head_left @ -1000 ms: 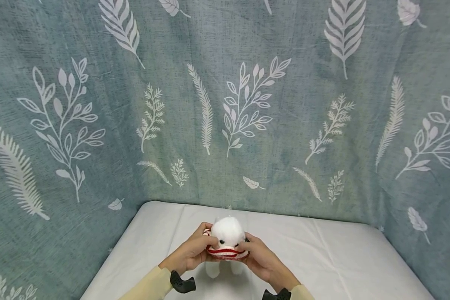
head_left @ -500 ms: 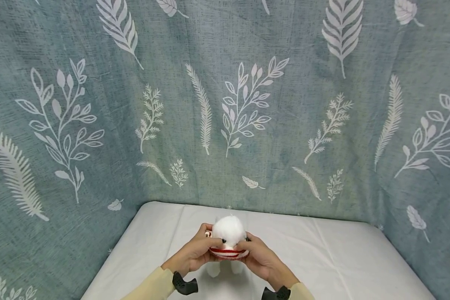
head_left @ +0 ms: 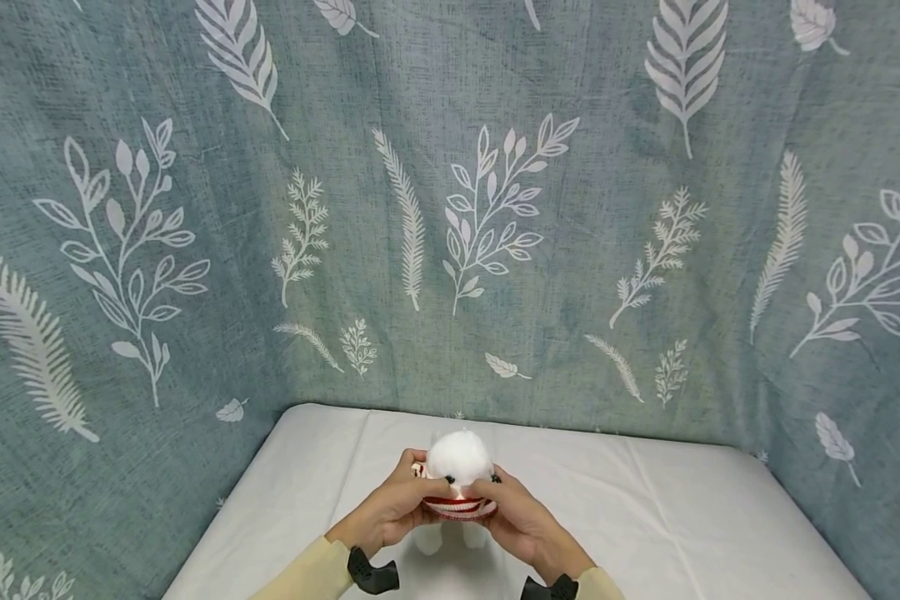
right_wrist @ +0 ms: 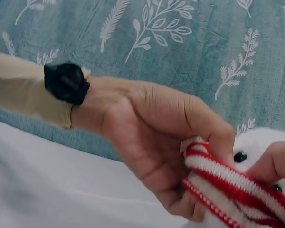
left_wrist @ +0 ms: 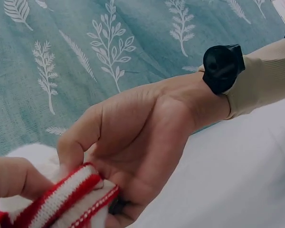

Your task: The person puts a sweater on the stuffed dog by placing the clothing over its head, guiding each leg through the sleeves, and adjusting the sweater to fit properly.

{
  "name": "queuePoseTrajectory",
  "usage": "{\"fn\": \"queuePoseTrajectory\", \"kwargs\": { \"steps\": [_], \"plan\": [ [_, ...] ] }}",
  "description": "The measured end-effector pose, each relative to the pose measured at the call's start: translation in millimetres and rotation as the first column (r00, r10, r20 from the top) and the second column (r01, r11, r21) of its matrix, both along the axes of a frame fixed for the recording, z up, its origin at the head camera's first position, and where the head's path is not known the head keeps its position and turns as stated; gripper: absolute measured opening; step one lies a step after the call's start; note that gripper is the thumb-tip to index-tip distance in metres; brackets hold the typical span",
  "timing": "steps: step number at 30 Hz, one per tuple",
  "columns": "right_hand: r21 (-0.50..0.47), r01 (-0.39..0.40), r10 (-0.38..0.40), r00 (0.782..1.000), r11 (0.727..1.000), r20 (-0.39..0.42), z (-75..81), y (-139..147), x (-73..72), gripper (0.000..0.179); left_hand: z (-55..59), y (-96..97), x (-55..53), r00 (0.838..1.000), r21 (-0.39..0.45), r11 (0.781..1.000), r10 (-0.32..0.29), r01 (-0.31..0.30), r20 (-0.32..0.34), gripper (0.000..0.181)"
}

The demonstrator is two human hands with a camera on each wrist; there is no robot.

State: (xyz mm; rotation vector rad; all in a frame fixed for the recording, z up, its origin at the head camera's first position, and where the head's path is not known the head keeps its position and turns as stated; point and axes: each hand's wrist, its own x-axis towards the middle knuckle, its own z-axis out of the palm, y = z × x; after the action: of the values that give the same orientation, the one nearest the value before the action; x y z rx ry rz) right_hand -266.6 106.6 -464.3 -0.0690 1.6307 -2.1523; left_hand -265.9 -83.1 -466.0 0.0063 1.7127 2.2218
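Note:
A white plush toy point(head_left: 459, 454) with black bead eyes stands on the white surface between both hands. Around it, below the eyes, is a red-and-white striped knitted garment point(head_left: 461, 510), perhaps a small sweater. My left hand point(head_left: 396, 507) pinches the garment's left side, thumb on top and fingers beneath. On the other side, my right hand point(head_left: 523, 515) grips its edge the same way. In the right wrist view the striped band point(right_wrist: 237, 183) runs folded between thumb and fingers. The hands hide the garment's sides, and the toy's white legs point(head_left: 429, 540) show below.
A white-covered table point(head_left: 607, 500) stretches out around the toy. Behind and to the left hangs a blue-green curtain point(head_left: 390, 350) with white leaf prints. Each wrist wears a black camera band point(head_left: 372, 572).
My left hand has shifted slightly right, its thumb now closer to the right thumb. Less of the striped edge shows on the left. The right hand has barely moved.

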Motion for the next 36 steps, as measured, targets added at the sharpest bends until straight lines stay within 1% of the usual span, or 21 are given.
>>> {"fn": "queuePoseTrajectory", "kwargs": {
  "steps": [8, 14, 19, 24, 27, 29, 32, 36],
  "plan": [
    [-0.017, -0.024, 0.023, 0.999, 1.0, -0.031, -0.5, 0.9, 0.8, 0.083, 0.8, 4.8, 3.6, 1.0, 0.019, 1.0, 0.008, -0.008, -0.002, 0.078],
    [-0.024, -0.029, 0.029, 0.999, 0.999, -0.035, -1.1, -0.4, 1.2, 0.088, -2.0, 4.3, 2.4, 1.0, 0.048, 0.999, 0.018, -0.018, -0.001, 0.076],
    [0.0, -0.016, 0.016, 0.999, 1.0, -0.042, -3.7, -1.9, 1.8, 0.09, -4.3, 0.8, 1.0, 1.0, 0.034, 0.999, 0.019, -0.019, -0.017, 0.074],
    [0.039, -0.024, 0.025, 0.999, 0.999, -0.045, -6.7, 2.9, -2.0, 0.08, -5.5, -6.8, -3.3, 0.999, -0.004, 1.0, -0.019, 0.019, -0.028, 0.059],
    [0.042, -0.035, 0.038, 0.998, 0.998, -0.057, -8.4, 8.1, -4.2, 0.076, -6.3, -10.9, -6.5, 0.999, -0.013, 0.999, -0.034, 0.033, -0.037, 0.048],
    [0.036, -0.033, 0.035, 0.997, 0.999, -0.062, -9.5, 10.1, -5.3, 0.075, -7.7, -11.9, -7.8, 0.998, -0.007, 0.999, -0.031, 0.031, -0.047, 0.043],
    [0.025, -0.018, 0.019, 0.998, 1.0, -0.061, -10.6, 9.2, -6.4, 0.078, -10.4, -11.5, -8.6, 0.998, 0.014, 1.0, -0.011, 0.012, -0.06, 0.039],
    [0.0, -0.006, 0.006, 0.998, 1.0, -0.066, -13.2, 6.4, -8.2, 0.083, -14.7, -11.5, -10.0, 0.998, 0.032, 0.999, 0.016, -0.014, -0.054, 0.038]
  ]
}}
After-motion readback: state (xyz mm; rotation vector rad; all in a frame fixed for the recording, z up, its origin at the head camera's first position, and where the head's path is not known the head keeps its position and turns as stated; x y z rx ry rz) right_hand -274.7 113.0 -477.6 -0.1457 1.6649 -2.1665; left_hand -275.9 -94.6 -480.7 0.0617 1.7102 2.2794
